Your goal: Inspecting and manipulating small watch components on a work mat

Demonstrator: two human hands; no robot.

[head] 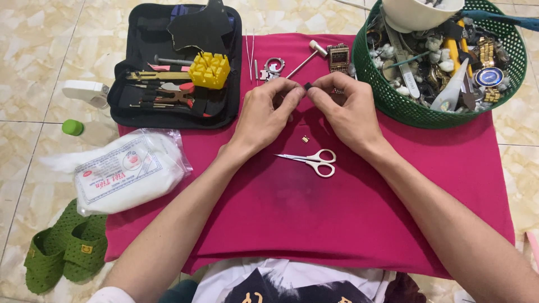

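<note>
Both hands meet over a red cloth [314, 224], fingertips pinched from either side on a small dark part [307, 86]. The left hand [268, 112] and right hand [345, 109] are equally close to it; its long axis is too small to read. Scissors [312, 160] and a tiny brass piece [305, 138] lie just nearer the body, a green basket [393, 101] to the right.
</note>
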